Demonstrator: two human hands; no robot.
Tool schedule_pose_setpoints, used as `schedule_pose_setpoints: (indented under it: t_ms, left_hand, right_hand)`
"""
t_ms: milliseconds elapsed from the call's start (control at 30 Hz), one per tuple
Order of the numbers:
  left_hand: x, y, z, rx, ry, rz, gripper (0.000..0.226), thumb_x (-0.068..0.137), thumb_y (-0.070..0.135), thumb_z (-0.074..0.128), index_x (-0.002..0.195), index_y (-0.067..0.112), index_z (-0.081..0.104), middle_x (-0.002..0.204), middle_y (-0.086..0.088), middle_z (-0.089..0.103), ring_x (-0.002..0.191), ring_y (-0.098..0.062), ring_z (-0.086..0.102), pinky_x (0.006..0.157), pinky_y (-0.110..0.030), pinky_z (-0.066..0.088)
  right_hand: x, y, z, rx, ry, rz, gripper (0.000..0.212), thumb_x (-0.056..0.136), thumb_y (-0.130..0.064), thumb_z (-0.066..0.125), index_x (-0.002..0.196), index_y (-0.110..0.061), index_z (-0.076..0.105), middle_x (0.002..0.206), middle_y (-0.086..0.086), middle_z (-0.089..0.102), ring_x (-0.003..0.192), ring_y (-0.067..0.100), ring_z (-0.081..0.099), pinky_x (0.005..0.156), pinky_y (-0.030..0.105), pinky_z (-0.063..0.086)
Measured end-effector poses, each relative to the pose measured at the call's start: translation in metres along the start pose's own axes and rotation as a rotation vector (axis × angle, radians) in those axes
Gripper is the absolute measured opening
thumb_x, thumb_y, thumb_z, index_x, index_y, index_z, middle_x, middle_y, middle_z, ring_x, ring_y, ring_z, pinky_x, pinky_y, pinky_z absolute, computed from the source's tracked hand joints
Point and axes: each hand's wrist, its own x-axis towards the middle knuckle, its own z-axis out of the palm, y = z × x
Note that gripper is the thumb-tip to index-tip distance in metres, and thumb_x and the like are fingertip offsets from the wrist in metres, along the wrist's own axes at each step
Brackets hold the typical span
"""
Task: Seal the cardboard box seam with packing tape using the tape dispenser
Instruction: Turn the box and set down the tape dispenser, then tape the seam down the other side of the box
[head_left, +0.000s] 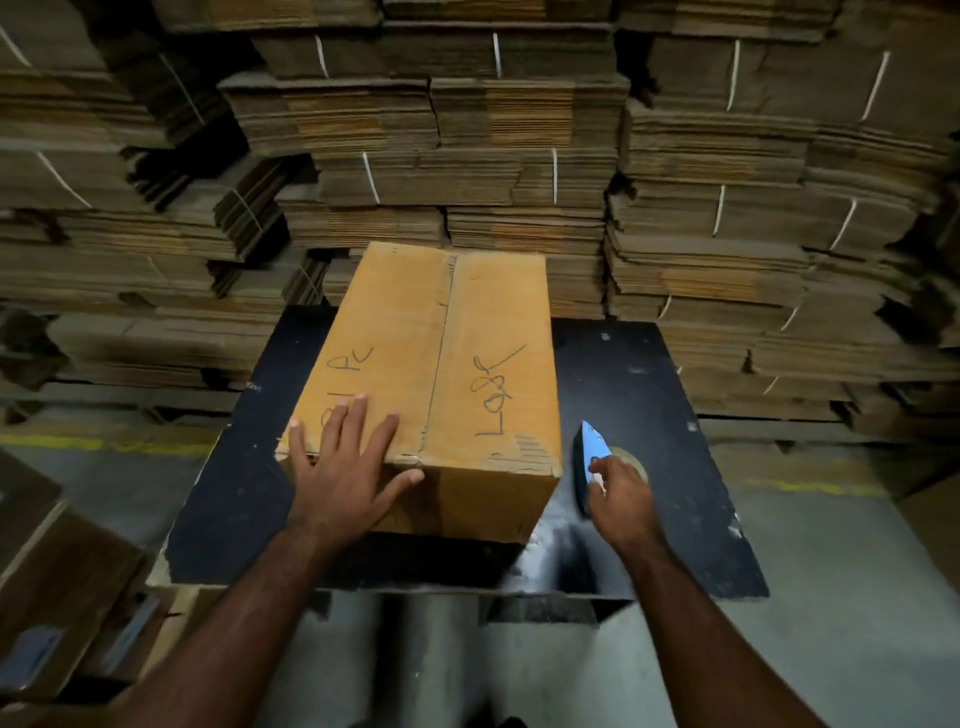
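A closed brown cardboard box (467, 332) with handwritten marks lies on a black table (649, 395). Its two top flaps meet in a seam (441, 353) running away from me, with no tape visible along it. My left hand (348, 462) rests flat with fingers spread on the near left corner of the box top, thumb over the front edge. To the right of the box, my right hand (621, 493) grips a blue tape dispenser (592, 452) standing on the table. A roll of brown tape (631, 460) shows partly behind that hand.
Tall stacks of bundled flat cardboard (519, 145) fill the background right behind the table. More cardboard boxes (57, 582) sit on the floor at the lower left. A grey concrete floor with a yellow line (810, 488) surrounds the table.
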Motion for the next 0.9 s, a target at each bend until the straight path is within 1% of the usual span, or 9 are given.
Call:
schedule_pose_setpoints:
  t_ms: [100, 200, 300, 400, 500, 567, 633, 733, 900]
  left_hand:
    - [0.003, 0.003, 0.003, 0.039, 0.017, -0.006, 0.089, 0.087, 0.083, 0.009, 0.151, 0.028, 0.036, 0.163, -0.012, 0.021, 0.149, -0.033, 0.022, 0.109, -0.074, 0.015]
    - [0.004, 0.007, 0.009, 0.043, 0.038, -0.017, 0.086, 0.087, 0.082, 0.014, 0.151, 0.029, 0.034, 0.164, -0.012, 0.019, 0.149, -0.032, 0.020, 0.110, -0.073, 0.012]
    - [0.004, 0.007, 0.011, 0.030, 0.055, -0.038, 0.086, 0.086, 0.083, 0.016, 0.152, 0.030, 0.032, 0.164, -0.010, 0.017, 0.150, -0.029, 0.016, 0.111, -0.072, 0.009]
    - [0.004, 0.007, 0.012, 0.029, 0.044, -0.049, 0.088, 0.085, 0.084, 0.015, 0.153, 0.031, 0.030, 0.165, -0.008, 0.014, 0.151, -0.028, 0.013, 0.111, -0.071, 0.007]
    - [0.006, 0.005, 0.011, 0.009, 0.027, -0.054, 0.089, 0.084, 0.086, 0.014, 0.153, 0.032, 0.028, 0.166, -0.007, 0.012, 0.152, -0.027, 0.011, 0.112, -0.070, 0.005]
    - [0.005, 0.005, 0.010, -0.015, 0.026, -0.051, 0.089, 0.083, 0.086, 0.014, 0.153, 0.032, 0.029, 0.166, -0.006, 0.011, 0.152, -0.026, 0.009, 0.112, -0.069, 0.002]
    - [0.004, 0.005, 0.010, -0.035, 0.024, -0.044, 0.089, 0.084, 0.086, 0.014, 0.153, 0.033, 0.029, 0.166, -0.006, 0.010, 0.152, -0.026, 0.008, 0.112, -0.069, 0.001]
    - [0.004, 0.005, 0.009, -0.040, 0.003, -0.046, 0.089, 0.084, 0.086, 0.013, 0.154, 0.033, 0.028, 0.167, -0.006, 0.009, 0.152, -0.027, 0.008, 0.112, -0.069, 0.002]
    - [0.003, 0.004, 0.003, -0.025, -0.062, -0.036, 0.096, 0.078, 0.088, 0.003, 0.157, 0.035, 0.013, 0.167, -0.005, -0.007, 0.153, -0.025, -0.006, 0.113, -0.067, -0.007]
  right_hand:
    - [0.030, 0.021, 0.019, -0.206, -0.230, -0.003, 0.043, 0.088, -0.026, 0.059, 0.128, -0.011, 0.057, 0.128, 0.019, 0.059, 0.123, 0.037, 0.049, 0.110, 0.042, 0.031]
    - [0.047, 0.039, 0.038, -0.396, -0.414, -0.004, 0.065, 0.080, -0.049, 0.037, 0.139, -0.026, 0.050, 0.140, 0.020, 0.051, 0.133, 0.035, 0.043, 0.116, 0.045, 0.020]
    - [0.051, 0.043, 0.045, -0.439, -0.426, -0.029, 0.052, 0.091, -0.048, 0.035, 0.138, -0.033, 0.052, 0.140, 0.017, 0.053, 0.132, 0.032, 0.045, 0.113, 0.039, 0.026]
    - [0.060, 0.039, 0.037, -0.361, -0.377, -0.053, 0.038, 0.096, -0.034, 0.052, 0.134, -0.034, 0.059, 0.135, 0.005, 0.060, 0.129, 0.026, 0.050, 0.112, 0.034, 0.029]
    - [0.077, 0.030, 0.012, 0.041, -0.333, 0.148, 0.044, 0.083, -0.011, 0.068, 0.122, -0.031, 0.064, 0.126, 0.005, 0.063, 0.104, 0.025, 0.059, 0.087, 0.030, 0.046]
    - [0.081, 0.019, -0.020, 0.462, -0.253, 0.294, 0.056, 0.078, -0.001, 0.072, 0.123, -0.030, 0.054, 0.118, 0.016, 0.063, 0.090, 0.028, 0.063, 0.067, 0.032, 0.052]
    - [0.076, 0.001, -0.058, 0.754, -0.225, 0.317, 0.068, 0.081, 0.007, 0.068, 0.132, -0.028, 0.041, 0.104, 0.017, 0.067, 0.079, 0.024, 0.066, 0.054, 0.028, 0.051]
    - [0.059, -0.037, -0.111, 0.963, -0.220, 0.132, 0.087, 0.076, 0.020, 0.061, 0.141, -0.028, 0.029, 0.101, 0.012, 0.069, 0.084, 0.020, 0.066, 0.063, 0.032, 0.053]
    - [0.023, -0.093, -0.163, 1.157, -0.120, -0.019, 0.098, 0.049, 0.008, 0.044, 0.139, -0.029, 0.029, 0.119, 0.010, 0.057, 0.099, 0.021, 0.058, 0.056, 0.028, 0.048]
